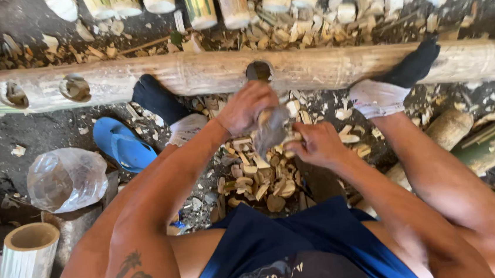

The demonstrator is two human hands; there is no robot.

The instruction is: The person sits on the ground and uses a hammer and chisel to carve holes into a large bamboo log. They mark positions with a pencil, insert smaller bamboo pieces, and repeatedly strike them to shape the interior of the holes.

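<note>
Both hands are closing around one blurry tool [272,132] right in the middle of the head view. The left hand [249,105] is wrapping tight over the top of it. The right hand [317,144] is gripping it from below and to the side. The tool is looking grey and smeared, so I cannot tell just what kind it is.

It is sitting between the two hands, just under a round hole [258,70] in the long bamboo pole [195,73]. The pole is lying flat across the ground, and two feet in dark socks are pressing on it, the left foot [159,100] and the right foot [398,77]. The hands are hanging near the pole, between the feet.

A pile of pale bamboo chips [257,182] is lying under the hands. A blue sandal [123,144] and a clear plastic bag [67,178] are lying off to the left. Short cut bamboo pieces [198,1] are standing in a row past the pole.
</note>
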